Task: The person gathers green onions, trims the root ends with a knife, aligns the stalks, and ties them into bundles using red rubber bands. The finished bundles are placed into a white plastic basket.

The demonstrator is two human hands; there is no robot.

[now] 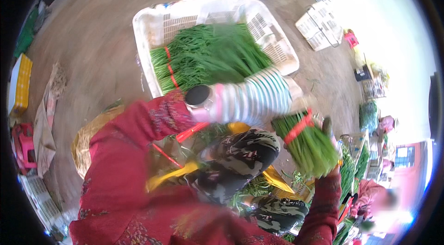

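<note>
My right hand (pixel 327 134), only partly visible, grips a bunch of long green stalks (pixel 312 151), likely chives, bound with a red band (pixel 298 126). Its pale cut ends point down and toward me. My left hand (pixel 265 94), in a striped glove with a watch (pixel 198 95) at the wrist, reaches across to the bunch's upper end. Its fingers are blurred, so their grip cannot be made out. Beyond that arm stands a white plastic crate (pixel 215 2) holding bundled greens (pixel 208 54). A red band (pixel 170 64) crosses the bundles at the left.
My knees in camouflage trousers (pixel 246 154) are below the hands, amid loose green trimmings (pixel 256 187). More white crates (pixel 319 26) stand at the upper right. A person (pixel 369 196) sits at right near piled greens (pixel 347 168). A pink stool (pixel 26 148) and sacking (pixel 48 116) lie left.
</note>
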